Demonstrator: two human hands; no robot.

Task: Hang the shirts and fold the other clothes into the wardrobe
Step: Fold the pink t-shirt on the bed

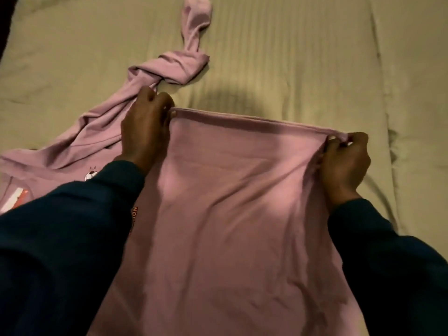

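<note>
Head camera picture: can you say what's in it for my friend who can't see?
Two hands, left hand and right hand, pinch the stretched edge of a pink garment above a beige bed sheet. One twisted pink sleeve trails away across the bed, and both arms wear dark sleeves.

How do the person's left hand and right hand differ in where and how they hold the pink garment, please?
The left hand pinches the folded edge's left corner, farther up the bed; the right hand pinches the right corner, nearer the camera. The left hand lies beside the twisted sleeve; the right hand has only sheet beyond it. Both keep a shut grip on the pink garment, stretching the edge taut.
</note>
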